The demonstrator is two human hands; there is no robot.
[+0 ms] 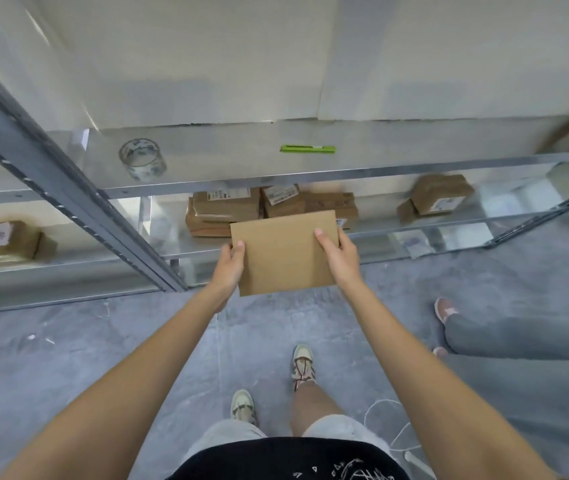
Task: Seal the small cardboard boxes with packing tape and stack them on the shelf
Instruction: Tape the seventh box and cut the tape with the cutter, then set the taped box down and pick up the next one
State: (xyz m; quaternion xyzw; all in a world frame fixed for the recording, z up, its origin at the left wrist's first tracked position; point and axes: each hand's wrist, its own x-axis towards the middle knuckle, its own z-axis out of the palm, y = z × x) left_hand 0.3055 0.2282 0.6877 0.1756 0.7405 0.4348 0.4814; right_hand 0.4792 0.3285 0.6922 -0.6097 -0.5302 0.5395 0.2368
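**Cardboard box held in both hands before the shelf**

The cardboard box (285, 252) is held flat in the air in front of the metal shelf (311, 174), above the grey floor (68, 358). The left hand (229, 263) grasps its left edge, thumb on top; the right hand (340, 252) grasps its right edge likewise. Beyond, stacked boxes (227, 211) lie on the lower tier. Farther up, a roll of clear tape (142, 160) and a green cutter (307, 148) rest on the upper tier, well apart.

Pale wall (207, 46), grey mottled concrete floor (68, 358), metal racking w/ angled upright (68, 188), soft even light
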